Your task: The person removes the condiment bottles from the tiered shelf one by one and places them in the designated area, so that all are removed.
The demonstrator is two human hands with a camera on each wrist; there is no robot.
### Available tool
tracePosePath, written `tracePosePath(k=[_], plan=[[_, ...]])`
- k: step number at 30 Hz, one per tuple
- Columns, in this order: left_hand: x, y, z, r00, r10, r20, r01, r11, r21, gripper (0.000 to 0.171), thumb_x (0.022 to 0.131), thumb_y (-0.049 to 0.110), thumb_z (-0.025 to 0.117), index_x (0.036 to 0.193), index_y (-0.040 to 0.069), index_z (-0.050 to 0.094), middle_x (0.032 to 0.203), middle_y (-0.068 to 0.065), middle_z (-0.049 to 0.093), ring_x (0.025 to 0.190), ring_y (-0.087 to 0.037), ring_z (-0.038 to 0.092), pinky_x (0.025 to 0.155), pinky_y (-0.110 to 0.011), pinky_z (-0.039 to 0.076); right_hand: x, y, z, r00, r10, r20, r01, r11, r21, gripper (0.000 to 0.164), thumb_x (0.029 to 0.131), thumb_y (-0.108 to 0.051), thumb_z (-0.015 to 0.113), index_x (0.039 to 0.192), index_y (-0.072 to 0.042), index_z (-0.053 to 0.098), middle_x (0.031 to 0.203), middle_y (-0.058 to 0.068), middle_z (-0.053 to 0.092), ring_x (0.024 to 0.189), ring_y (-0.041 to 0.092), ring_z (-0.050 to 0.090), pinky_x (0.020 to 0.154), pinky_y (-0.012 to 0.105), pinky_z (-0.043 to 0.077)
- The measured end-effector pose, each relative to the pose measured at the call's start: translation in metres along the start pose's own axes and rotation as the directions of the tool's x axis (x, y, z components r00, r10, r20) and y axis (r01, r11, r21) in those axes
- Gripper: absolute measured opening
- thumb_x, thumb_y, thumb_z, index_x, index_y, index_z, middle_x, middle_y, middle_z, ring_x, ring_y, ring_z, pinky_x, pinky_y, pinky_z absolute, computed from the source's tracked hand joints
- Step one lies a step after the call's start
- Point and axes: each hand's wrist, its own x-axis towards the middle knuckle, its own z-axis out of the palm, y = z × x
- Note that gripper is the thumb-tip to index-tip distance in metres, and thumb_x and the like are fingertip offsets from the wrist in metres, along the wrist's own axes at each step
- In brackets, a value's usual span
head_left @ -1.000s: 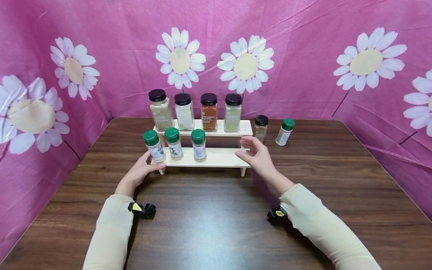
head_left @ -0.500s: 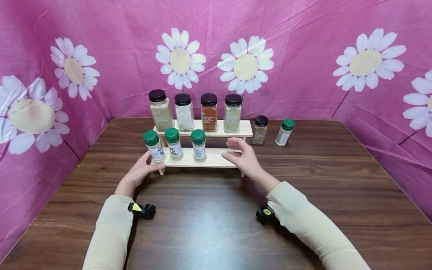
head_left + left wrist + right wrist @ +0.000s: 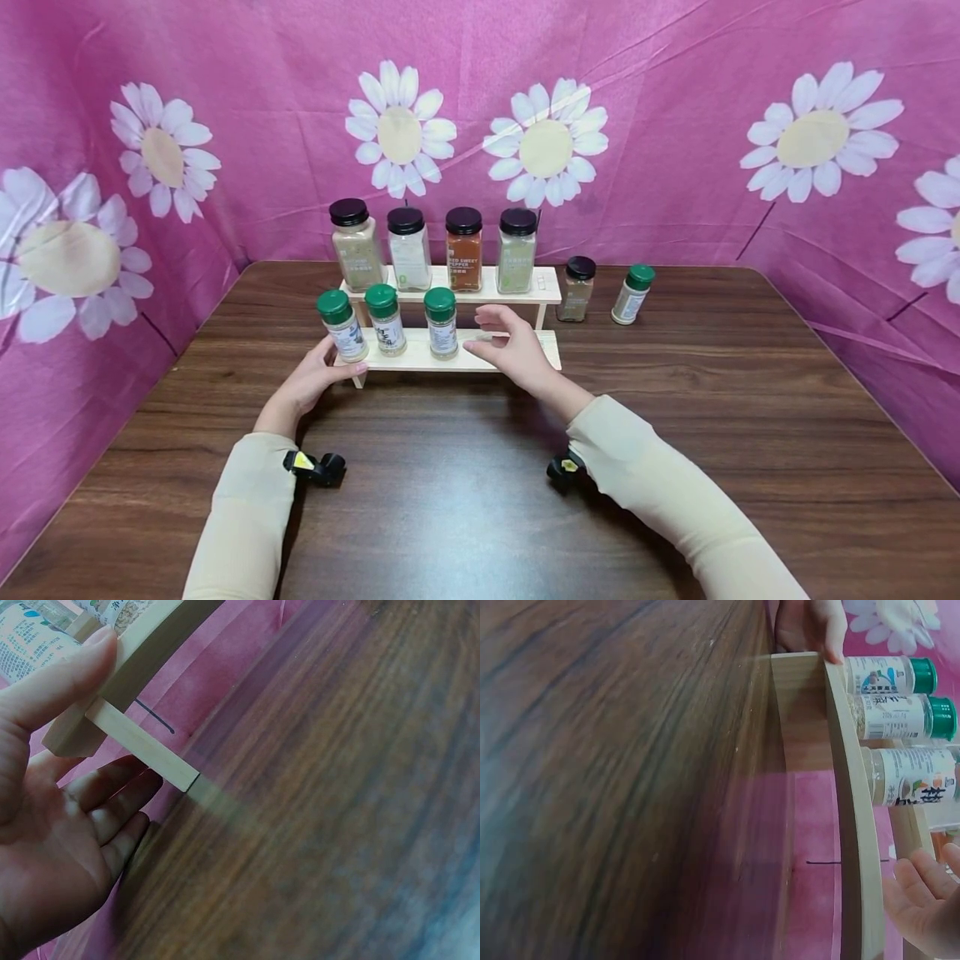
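A two-tier wooden spice rack [image 3: 517, 360] stands on the table. At its lower left end, my left hand [image 3: 311, 377] holds the board, the thumb [image 3: 82, 671] over the front edge and the other fingers around the end and below. Three green-capped spice shakers stand on the lower tier: the left shaker [image 3: 347, 337] beside that hand, the middle shaker [image 3: 390, 333] and the right shaker [image 3: 443, 335]. My right hand [image 3: 517, 354] hovers over the lower tier, just right of the right shaker, thumb and fingers spread apart with nothing between them.
Along the upper tier stand several black-capped spice jars, including a red pepper jar [image 3: 465, 258]. A smaller black-capped jar [image 3: 576, 296] and another green-capped shaker [image 3: 632, 298] stand on the table [image 3: 750, 383] to the right. A pink flowered cloth [image 3: 675, 167] hangs behind.
My right hand has moved left along the lower tier, from the rack's right end to close beside the right shaker. The left hand and the jars have stayed put.
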Motion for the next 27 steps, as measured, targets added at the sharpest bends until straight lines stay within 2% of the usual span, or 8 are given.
tracePosePath(k=[7,12,22,27], plan=[[0.000,0.000,0.000,1.000,0.004,-0.005,-0.004,1.000,-0.002,0.068,0.077,0.008,0.063,0.132,0.000,0.024,0.129,-0.020,0.030,0.118,-0.027,0.022,0.097,-0.043,0.014,0.011,0.010,0.010,0.999,-0.031,0.016,0.031,1.000,-0.003,0.046,0.073,-0.007,0.067,0.113,0.005,0.047,0.107,0.021,0.052,0.101,0.032,0.047,0.083,0.040,0.039],[-0.001,0.002,0.001,1.000,0.007,-0.002,-0.007,1.000,-0.002,0.069,0.077,0.007,0.063,0.133,0.000,0.023,0.130,-0.021,0.029,0.118,-0.028,0.022,0.098,-0.042,0.014,0.018,0.007,0.016,1.000,-0.017,-0.002,0.017,1.000,0.017,0.045,0.071,-0.004,0.069,0.111,0.003,0.049,0.105,0.020,0.054,0.098,0.030,0.050,0.082,0.040,0.040],[-0.002,0.003,0.000,1.000,-0.005,-0.003,0.005,1.000,0.002,0.069,0.078,0.007,0.063,0.133,0.001,0.022,0.131,-0.020,0.028,0.119,-0.028,0.021,0.098,-0.043,0.013,0.029,0.001,0.026,1.000,-0.003,0.030,0.004,1.000,-0.030,0.044,0.073,-0.008,0.069,0.112,-0.002,0.050,0.100,0.011,0.057,0.091,0.018,0.053,0.077,0.027,0.042],[-0.001,0.002,0.001,1.000,-0.002,-0.001,0.002,1.000,-0.001,0.069,0.078,0.007,0.062,0.133,0.001,0.022,0.131,-0.020,0.028,0.119,-0.028,0.021,0.097,-0.043,0.013,0.031,-0.002,0.030,0.999,-0.028,0.015,0.028,0.999,-0.035,0.042,0.073,-0.008,0.068,0.111,-0.002,0.051,0.098,0.011,0.058,0.087,0.019,0.054,0.076,0.027,0.043]])
